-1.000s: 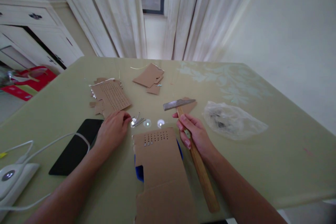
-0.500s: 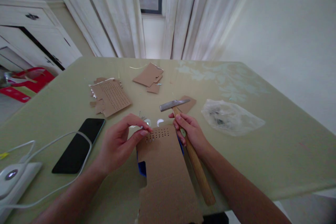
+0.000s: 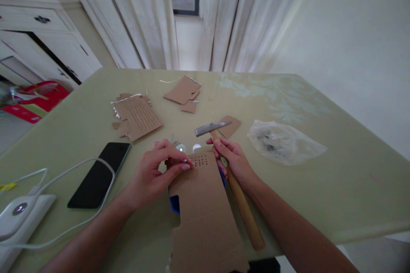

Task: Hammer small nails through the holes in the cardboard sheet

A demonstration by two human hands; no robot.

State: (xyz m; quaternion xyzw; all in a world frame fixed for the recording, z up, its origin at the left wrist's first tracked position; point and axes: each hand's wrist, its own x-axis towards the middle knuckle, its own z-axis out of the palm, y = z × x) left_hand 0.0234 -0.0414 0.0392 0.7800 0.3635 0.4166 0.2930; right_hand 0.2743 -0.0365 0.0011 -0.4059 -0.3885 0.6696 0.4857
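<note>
My left hand (image 3: 160, 170) is closed in a pinch on a small nail (image 3: 185, 160), held against the top of a brown cardboard piece (image 3: 205, 209). Rows of small punched holes show beside those fingertips. Under the cardboard, parts of a blue object (image 3: 174, 204) peek out; the rest is hidden. My right hand (image 3: 233, 155) grips a hammer (image 3: 243, 204) by its wooden handle near the metal head, along the cardboard's right edge. Just beyond the cardboard lie several loose nails (image 3: 174, 141) and a small round shiny piece (image 3: 196, 147).
At left are a phone (image 3: 99, 175), a white power strip (image 3: 35, 217) and a looping white cable. Farther back lie a hole-covered cardboard piece (image 3: 137, 117) and cardboard scraps (image 3: 182, 90). A clear plastic bag (image 3: 285, 143) rests at right.
My left hand has moved a little to the right over the holes, its pinched fingers now on the cardboard farther from its left edge. The right hand and hammer have hardly moved.
</note>
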